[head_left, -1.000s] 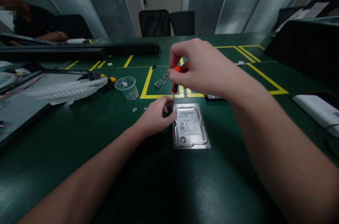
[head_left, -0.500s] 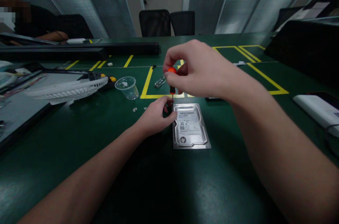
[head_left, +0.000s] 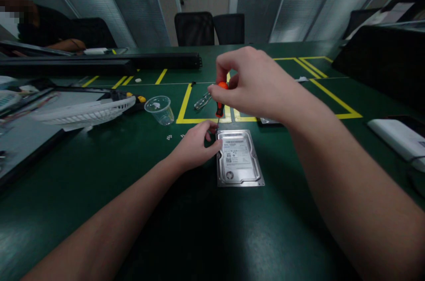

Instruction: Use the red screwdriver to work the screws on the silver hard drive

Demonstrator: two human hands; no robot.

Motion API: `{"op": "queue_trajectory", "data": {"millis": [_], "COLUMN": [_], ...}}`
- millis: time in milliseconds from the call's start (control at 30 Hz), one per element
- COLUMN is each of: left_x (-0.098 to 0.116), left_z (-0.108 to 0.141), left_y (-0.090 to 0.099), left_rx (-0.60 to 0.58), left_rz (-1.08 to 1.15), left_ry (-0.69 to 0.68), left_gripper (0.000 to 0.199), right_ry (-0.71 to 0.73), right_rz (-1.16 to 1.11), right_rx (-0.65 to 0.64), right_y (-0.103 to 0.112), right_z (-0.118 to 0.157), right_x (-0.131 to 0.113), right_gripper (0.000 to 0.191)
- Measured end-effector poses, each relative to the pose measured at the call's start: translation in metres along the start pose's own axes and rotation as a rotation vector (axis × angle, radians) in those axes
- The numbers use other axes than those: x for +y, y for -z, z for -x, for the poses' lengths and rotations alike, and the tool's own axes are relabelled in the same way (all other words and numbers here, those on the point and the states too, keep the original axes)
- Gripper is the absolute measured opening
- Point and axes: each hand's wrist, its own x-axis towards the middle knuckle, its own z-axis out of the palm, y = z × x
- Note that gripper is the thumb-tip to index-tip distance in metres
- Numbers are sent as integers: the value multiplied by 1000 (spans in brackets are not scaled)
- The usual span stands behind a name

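Observation:
A silver hard drive (head_left: 241, 159) with a white label lies flat on the green table. My right hand (head_left: 249, 79) pinches the orange top of a red and black screwdriver (head_left: 219, 108) between thumb and fingers. Its shaft points down, slightly tilted, with the tip at the drive's upper left corner. My left hand (head_left: 199, 144) is closed around the drive's left edge near that corner, thumb on the edge and fingers curled by the shaft. Small screws (head_left: 169, 137) lie left of my left hand. Whether the tip sits in a screw cannot be made out.
A clear plastic cup (head_left: 161, 110) and a clear-handled tool (head_left: 202, 101) stand and lie beyond my hands. Left are a white racket-like frame (head_left: 86, 113) and long black bars (head_left: 99, 63); right, a white box-shaped device (head_left: 398, 141). A person sits far left.
My right hand has shifted slightly right, and the screwdriver's top leans right with it. The tip remains at the drive's corner. My left hand and the drive have stayed put.

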Motion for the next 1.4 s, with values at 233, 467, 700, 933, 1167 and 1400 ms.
{"op": "queue_trajectory", "data": {"millis": [233,467,700,933,1167,1400], "left_x": [1,2,3,1,1,1], "left_z": [0,0,1,1,0,-1], "left_y": [1,2,1,1,0,1], "left_rx": [-2,0,5,9,6,0], "left_rz": [4,12,11,5,8,13], "left_ry": [7,8,16,11,10,-2], "left_gripper": [35,36,33,37,37,36], "right_ry": [18,35,10,9,34,116], "right_rz": [-32,-42,-112,-109,-19,-64], "right_rx": [-10,-35,-49,-51,8,-22], "right_y": [-1,1,-2,-3,-4,-4], "right_z": [-1,-1,1,0,-1,0], "right_x": [-3,-8,-6,-1,1,-1], "right_gripper": [6,23,16,21,19,1]}}
